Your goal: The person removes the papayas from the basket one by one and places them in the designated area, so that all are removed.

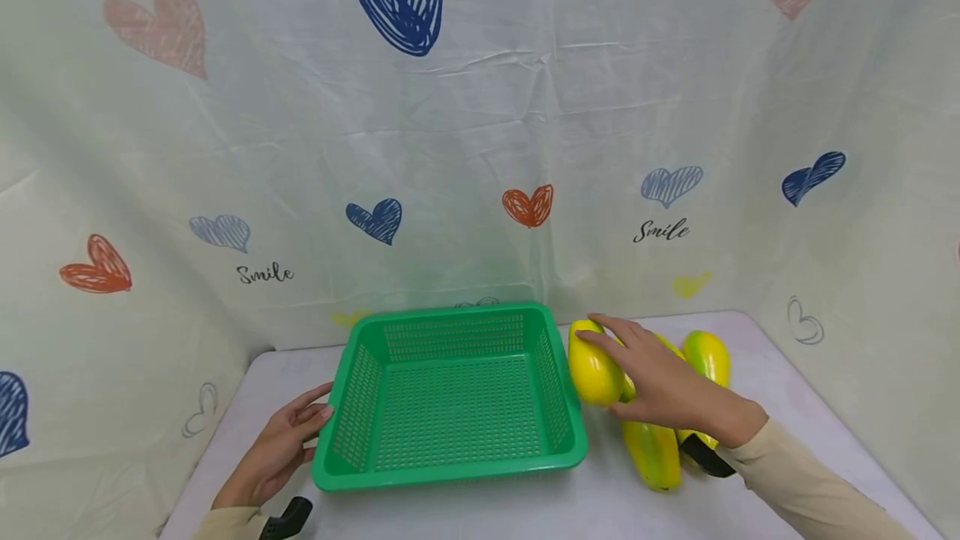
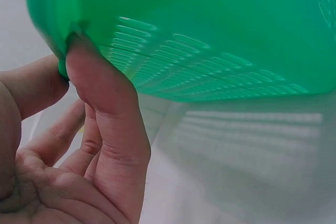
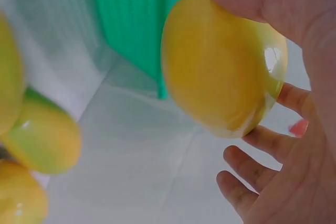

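Note:
A green plastic basket with slotted sides stands on the table, with nothing in it. My left hand grips its left rim; in the left wrist view a curled finger hooks under the basket's edge. Just outside the right rim, my right hand holds a glossy yellow papaya between thumb and fingers. The right wrist view shows this papaya close up, the basket wall behind it. More yellow-green papayas lie under and beyond the right hand, partly hidden by it.
The table has a pale cover and meets a white curtain printed with hearts at the back and sides. One papaya lies near the table's back right. Black wrist devices sit at both cuffs.

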Tool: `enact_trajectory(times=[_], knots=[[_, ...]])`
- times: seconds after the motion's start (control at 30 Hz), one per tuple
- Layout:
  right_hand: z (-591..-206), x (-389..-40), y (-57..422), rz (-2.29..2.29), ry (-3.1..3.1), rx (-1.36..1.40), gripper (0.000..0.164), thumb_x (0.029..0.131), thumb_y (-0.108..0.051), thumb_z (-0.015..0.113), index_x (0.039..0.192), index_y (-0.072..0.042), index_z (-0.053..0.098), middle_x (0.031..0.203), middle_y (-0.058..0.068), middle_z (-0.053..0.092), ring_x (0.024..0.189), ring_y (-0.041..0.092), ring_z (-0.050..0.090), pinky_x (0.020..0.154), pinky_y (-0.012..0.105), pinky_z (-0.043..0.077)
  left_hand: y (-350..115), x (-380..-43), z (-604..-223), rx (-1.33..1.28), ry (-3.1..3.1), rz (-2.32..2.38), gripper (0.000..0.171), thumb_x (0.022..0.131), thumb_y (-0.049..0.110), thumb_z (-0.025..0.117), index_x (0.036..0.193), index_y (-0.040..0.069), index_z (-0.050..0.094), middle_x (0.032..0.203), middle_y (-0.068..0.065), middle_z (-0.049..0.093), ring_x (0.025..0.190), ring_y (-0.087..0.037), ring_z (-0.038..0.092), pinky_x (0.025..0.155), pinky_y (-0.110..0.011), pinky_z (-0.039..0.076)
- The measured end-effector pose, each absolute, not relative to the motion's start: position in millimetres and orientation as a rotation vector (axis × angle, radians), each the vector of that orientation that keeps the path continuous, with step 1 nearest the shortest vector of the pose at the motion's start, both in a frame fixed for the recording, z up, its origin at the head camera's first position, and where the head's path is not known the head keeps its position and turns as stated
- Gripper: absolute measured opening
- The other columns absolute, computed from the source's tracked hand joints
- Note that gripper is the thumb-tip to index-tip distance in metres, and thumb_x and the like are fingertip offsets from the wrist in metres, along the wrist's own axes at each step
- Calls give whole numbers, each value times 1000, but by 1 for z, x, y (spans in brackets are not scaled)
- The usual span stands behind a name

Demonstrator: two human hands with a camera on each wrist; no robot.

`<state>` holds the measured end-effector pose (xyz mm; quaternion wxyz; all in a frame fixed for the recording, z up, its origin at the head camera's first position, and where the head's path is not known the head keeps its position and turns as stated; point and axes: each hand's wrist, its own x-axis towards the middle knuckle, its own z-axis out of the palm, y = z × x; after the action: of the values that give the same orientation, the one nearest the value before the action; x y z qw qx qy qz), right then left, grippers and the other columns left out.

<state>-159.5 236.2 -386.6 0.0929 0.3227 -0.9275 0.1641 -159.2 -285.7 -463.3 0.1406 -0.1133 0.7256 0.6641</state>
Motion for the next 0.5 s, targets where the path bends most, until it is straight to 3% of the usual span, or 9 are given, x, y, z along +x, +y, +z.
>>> enact_trajectory(times=[0.33, 0.5], knots=[[-398, -146, 275, 471, -2809, 835, 95, 72, -19, 98, 155, -16, 50, 164, 18, 38, 142, 45, 45, 109, 72, 44, -285, -158, -462, -320, 2114, 1912, 62, 113, 12, 52, 166, 1, 23, 118, -4, 68, 96, -15, 73, 82, -36, 65], [-403, -139, 293, 473, -2822, 783, 97, 69, -21, 101, 153, -18, 52, 163, 17, 39, 139, 45, 47, 105, 71, 48, -284, -158, -463, -324, 2122, 1902, 62, 113, 13, 53, 166, 1, 23, 119, -4, 68, 97, -15, 73, 82, -36, 65]])
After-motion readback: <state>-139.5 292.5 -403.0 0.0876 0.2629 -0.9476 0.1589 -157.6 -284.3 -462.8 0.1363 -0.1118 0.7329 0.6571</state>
